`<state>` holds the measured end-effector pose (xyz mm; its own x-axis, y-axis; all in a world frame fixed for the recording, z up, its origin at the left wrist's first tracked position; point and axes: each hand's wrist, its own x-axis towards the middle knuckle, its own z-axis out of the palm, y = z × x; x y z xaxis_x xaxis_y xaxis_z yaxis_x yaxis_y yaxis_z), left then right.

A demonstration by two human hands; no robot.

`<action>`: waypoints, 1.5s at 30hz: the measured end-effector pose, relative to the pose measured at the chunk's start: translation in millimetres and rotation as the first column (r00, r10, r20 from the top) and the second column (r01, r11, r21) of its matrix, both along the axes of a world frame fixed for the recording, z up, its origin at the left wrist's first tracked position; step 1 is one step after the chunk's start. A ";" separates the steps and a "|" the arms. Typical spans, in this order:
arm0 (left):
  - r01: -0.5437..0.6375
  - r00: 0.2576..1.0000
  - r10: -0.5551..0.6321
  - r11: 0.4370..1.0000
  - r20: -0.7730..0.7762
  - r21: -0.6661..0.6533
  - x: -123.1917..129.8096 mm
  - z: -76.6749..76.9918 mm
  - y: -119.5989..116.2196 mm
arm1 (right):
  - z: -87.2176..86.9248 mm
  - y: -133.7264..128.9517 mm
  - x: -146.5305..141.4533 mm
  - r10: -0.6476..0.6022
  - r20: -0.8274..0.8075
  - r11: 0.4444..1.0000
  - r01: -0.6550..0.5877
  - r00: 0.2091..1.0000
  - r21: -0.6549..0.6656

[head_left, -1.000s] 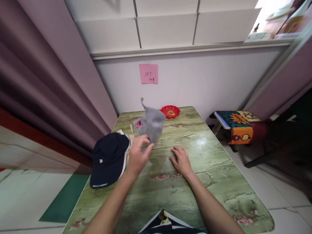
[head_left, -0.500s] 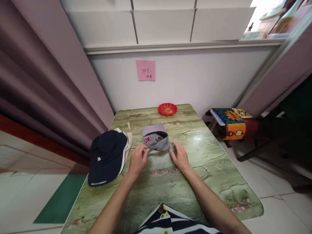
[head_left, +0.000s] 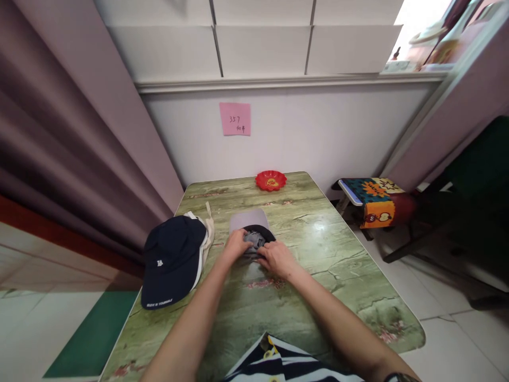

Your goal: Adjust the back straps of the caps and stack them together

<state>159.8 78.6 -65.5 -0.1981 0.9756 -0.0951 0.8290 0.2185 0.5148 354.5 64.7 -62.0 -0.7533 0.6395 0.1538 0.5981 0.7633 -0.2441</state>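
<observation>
Your left fingers are curled over the left rim of the gray cap (head_left: 249,218), and your right fingers grip its right rim, left hand (head_left: 237,244) and right hand (head_left: 278,259) close together. The cap lies mid-table, visor toward the far edge. By the table's (head_left: 314,286) left edge, a navy cap (head_left: 175,249) overlaps a pale cap (head_left: 208,236). A red dish (head_left: 271,181) sits near the far edge, right of its middle.
</observation>
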 end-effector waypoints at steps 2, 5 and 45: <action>0.020 0.998 -0.021 1.000 -0.054 -0.017 -1.0 0.7 -18.9 | 1.0 -5.5 10.3 0.008 -0.023 0.998 -0.009 1.000 -0.064; 0.042 0.992 -0.045 0.999 -0.120 -0.030 5.4 9.6 -38.2 | 4.6 -12.1 18.4 -0.041 -0.182 0.974 -0.001 0.982 -0.228; -0.106 0.727 -0.111 0.957 0.678 0.270 8.8 75.0 -60.8 | 54.3 -19.5 23.3 -0.672 -0.689 0.595 -0.355 0.272 -0.721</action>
<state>168.6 17.8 9.5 -0.1826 0.9811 0.0644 0.2300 -0.0210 0.9730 377.8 45.2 -7.7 -0.2944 0.9546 0.0462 -0.3268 -0.0552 -0.9435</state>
